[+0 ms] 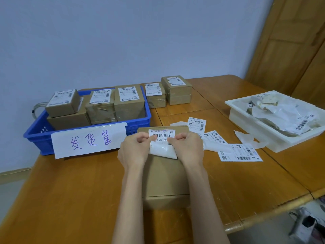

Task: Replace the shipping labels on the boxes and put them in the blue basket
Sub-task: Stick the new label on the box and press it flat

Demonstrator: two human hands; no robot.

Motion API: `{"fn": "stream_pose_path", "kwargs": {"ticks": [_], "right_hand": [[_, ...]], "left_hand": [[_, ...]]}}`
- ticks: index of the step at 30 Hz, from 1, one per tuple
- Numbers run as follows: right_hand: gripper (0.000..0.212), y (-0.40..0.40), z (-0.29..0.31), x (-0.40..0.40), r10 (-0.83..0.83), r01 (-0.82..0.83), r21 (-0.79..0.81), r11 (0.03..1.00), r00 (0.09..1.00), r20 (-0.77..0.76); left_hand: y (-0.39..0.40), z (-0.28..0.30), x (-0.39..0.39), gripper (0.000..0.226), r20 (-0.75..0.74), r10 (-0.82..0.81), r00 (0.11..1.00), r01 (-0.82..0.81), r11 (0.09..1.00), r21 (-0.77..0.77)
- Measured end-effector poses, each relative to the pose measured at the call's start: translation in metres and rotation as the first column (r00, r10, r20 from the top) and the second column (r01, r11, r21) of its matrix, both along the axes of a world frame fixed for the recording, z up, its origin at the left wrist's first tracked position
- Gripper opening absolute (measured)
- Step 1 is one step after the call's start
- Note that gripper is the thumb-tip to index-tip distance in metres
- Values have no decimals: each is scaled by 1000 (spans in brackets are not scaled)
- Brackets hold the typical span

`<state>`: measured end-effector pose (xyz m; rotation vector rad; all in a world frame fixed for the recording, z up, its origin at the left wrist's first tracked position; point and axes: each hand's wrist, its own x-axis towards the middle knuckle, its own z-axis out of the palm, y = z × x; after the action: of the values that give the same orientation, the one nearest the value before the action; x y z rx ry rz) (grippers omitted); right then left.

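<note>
Both hands pinching label (162, 136) over box (164, 175) on tabletop (79, 182): left hand (135, 149), right hand (189, 148); blue basket (140, 123) left holding labelled boxes, white tray (246, 118) right

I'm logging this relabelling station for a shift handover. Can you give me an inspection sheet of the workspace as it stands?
Surface: wooden table, seams between its panels.
Job's things: large cardboard box in front of the person, shipping label above it in both hands; blue basket holds four labelled boxes; two labelled boxes stand right of it.
Clutter: loose labels and backing paper on the table; white tray full of paper scraps.
Hands: left hand and right hand each pinch the label, its white backing hanging below.
Cables: wire loop behind the basket.
Surroundings: pale wall, wooden door at right.
</note>
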<state>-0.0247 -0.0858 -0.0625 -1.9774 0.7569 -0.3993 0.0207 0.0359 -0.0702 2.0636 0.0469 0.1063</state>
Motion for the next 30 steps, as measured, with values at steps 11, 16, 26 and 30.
{"fn": "stream_pose_path", "kwargs": {"ticks": [11,16,26,30], "right_hand": [[25,-5,13,-4,69,-93,-110,990,976,-207],[27,0,8,-1,25,-79,-216,973,970,-243],[25,5,4,1,-2,-72,-281,957,967,-256],[23,6,3,-1,-7,-68,-294,953,969,-245]], "left_hand": [[5,-12,15,24,17,-154,988,148,974,172],[11,-13,18,30,2,-256,967,253,955,155],[13,-15,15,67,-36,-281,959,283,944,168],[12,-14,15,98,-65,-281,958,286,952,104]]}}
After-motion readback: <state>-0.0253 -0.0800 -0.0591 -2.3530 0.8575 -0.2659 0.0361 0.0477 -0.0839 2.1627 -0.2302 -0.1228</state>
